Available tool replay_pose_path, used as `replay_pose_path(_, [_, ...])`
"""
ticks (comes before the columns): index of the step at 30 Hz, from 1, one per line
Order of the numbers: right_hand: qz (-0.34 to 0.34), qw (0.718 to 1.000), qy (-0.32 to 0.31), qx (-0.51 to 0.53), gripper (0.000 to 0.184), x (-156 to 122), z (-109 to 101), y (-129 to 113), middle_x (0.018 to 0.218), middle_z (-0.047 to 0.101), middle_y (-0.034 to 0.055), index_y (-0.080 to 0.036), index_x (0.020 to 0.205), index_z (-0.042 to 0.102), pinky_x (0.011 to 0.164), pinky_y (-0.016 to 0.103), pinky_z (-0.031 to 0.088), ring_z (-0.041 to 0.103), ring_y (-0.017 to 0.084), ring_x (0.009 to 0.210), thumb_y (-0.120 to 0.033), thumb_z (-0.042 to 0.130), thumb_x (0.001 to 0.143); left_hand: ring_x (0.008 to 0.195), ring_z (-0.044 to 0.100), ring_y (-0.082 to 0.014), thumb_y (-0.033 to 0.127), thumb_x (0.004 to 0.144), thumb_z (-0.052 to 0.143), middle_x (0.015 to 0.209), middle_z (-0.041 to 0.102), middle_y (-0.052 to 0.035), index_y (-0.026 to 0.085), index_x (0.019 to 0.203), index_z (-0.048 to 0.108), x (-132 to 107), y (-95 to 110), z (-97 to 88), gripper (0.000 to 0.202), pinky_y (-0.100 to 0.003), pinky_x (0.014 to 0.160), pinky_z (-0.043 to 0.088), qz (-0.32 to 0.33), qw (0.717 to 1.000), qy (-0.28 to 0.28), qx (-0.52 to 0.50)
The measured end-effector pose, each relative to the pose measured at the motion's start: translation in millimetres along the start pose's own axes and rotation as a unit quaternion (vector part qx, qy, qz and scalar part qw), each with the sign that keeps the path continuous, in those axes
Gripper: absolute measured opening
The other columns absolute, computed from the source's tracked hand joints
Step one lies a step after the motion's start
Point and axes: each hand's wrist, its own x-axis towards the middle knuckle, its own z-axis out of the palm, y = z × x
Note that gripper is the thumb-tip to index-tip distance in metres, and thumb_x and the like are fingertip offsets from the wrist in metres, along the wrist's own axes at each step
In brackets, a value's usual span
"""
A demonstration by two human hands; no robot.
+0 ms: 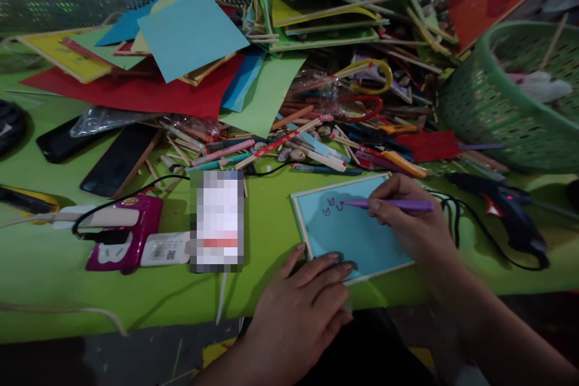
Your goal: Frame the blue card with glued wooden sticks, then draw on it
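Observation:
A light blue card (357,235) with a thin wooden frame lies on the green table near its front edge. My right hand (407,223) is closed around a purple pen (393,205), whose tip touches the card beside small drawn marks (330,206). My left hand (303,307) lies flat with fingers spread, pressing the card's near left corner.
A heap of coloured paper sheets (190,30), sticks and pens (316,145) covers the far table. A green basket (506,102) stands at right, a black glue gun (506,205) beside it. Two phones (122,157), a magenta power strip (131,235) and a blurred item lie at left.

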Motion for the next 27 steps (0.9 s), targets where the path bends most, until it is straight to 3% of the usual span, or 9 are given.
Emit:
replay_pose_path(16, [-0.011,0.999,-0.014,-0.034,0.016,0.2,-2.0,1.7,0.069,0.06,-0.0006,-0.026,0.076,0.064,0.055,0.034,0.038,0.051,0.018,0.06,-0.031,0.078,0.081,0.141,0.056,-0.0106,0.038,0.108,0.056,0.145,0.068,0.0076,0.027,0.11,0.07,-0.2,0.7,-1.1,0.018,-0.038,0.132,0.024,-0.001,1.0,0.004,-0.001])
replay_pose_path(27, [-0.006,0.999,-0.041,-0.024,0.018,-2.3,-4.6,3.9,0.073,0.062,-0.0007,-0.026,0.076,0.065,0.068,0.036,0.047,0.055,0.019,0.068,-0.035,0.079,0.084,0.142,0.055,-0.009,0.039,0.107,0.056,0.144,0.068,0.0085,0.027,0.11,0.069,0.1,-0.4,-0.5,0.017,-0.035,0.133,0.019,-0.002,1.0,0.012,-0.008])
